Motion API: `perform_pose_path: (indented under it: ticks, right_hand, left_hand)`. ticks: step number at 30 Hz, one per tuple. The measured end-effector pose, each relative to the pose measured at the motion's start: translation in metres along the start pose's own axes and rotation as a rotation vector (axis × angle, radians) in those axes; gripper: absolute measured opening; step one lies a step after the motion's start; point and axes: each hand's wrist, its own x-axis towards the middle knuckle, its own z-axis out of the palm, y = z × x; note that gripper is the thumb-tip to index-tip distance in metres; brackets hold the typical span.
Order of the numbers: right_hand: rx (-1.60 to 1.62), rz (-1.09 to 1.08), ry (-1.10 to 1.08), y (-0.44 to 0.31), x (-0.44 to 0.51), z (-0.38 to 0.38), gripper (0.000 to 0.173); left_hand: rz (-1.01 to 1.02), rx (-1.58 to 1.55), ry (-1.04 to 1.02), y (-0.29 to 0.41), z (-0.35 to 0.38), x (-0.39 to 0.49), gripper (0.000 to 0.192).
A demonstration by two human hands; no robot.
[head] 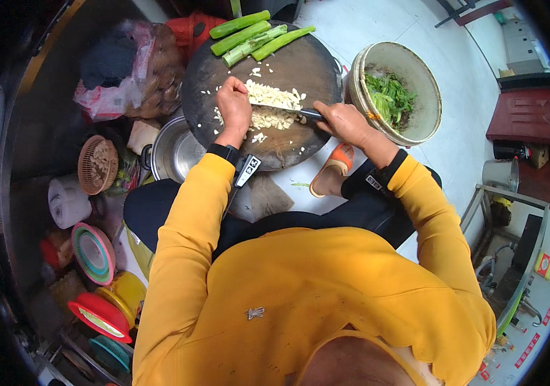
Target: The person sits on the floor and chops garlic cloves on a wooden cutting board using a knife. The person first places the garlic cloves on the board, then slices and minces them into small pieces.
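Note:
My right hand (344, 123) grips the black handle of a kitchen knife (277, 107). Its blade lies across a pile of chopped garlic (275, 95), with pieces on both sides of it. At the blade's far end, my left hand (235, 106) is closed with curled fingers around the tip, which it hides. All this is on a round wooden chopping block (313, 67), its rim dark and worn. Several thick green vegetable stems (246, 41), probably celtuce, lie side by side at the block's far edge.
Right of the block stands a pale bucket (357, 91) holding green leaf scraps (390, 96). A steel pot (171, 149) sits against the block's left side. Farther left are a woven basket (98, 164), a white tub (68, 201) and stacked plastic colanders (94, 253). A metal-framed stand (511, 198) is at right.

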Motion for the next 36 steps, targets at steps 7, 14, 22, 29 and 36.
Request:
perform_pose_path:
  ticks: [7,14,22,29,36]
  right_hand:
    - [0.104,-0.126,-0.001,-0.046,0.017,-0.038,0.023]
    - [0.015,0.086,-0.102,-0.057,0.015,0.007,0.024]
    - [-0.040,-0.121,0.064,-0.036,0.025,-0.018,0.026]
    - [-0.026,0.011,0.009,-0.034,0.015,0.000,0.028]
    - [-0.080,0.029,-0.033,-0.022,0.023,-0.018,0.021]
  left_hand:
    - [-0.177,-0.280,-0.077,-0.031,-0.049,0.040,0.024]
    - [-0.019,-0.068,-0.054,-0.038,-0.046,0.005,0.019]
    - [-0.153,-0.275,-0.088,-0.042,-0.038,0.029,0.021]
    - [-0.074,-0.132,-0.055,-0.030,-0.031,0.011,0.024]
    - [-0.170,-0.262,-0.138,-0.033,-0.024,0.033,0.024]
